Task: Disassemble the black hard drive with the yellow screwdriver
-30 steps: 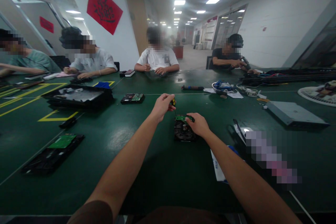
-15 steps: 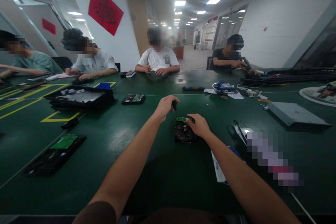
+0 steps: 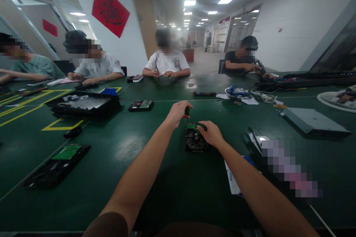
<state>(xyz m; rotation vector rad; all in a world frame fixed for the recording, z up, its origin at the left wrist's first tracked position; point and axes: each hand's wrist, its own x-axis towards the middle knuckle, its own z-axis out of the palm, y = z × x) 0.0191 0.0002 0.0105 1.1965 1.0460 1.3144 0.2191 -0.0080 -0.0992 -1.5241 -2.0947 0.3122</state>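
A black hard drive (image 3: 195, 141) with a green circuit board at its far end lies on the green table (image 3: 167, 177) in front of me. My left hand (image 3: 177, 113) is closed round a small dark-handled screwdriver (image 3: 187, 111), held upright with its tip at the drive's far left corner. My right hand (image 3: 210, 132) rests on the drive's right side, fingers curled over the green board's edge.
A second drive (image 3: 140, 104) and a black tray (image 3: 82, 104) lie further left, an opened device (image 3: 57, 164) near left. A grey box (image 3: 311, 120), cables (image 3: 264, 97) and papers (image 3: 232, 181) lie right. Several people sit along the far edge.
My left hand has shifted slightly right and down with the screwdriver, closer to the drive's corner. My right hand has stayed on the drive.
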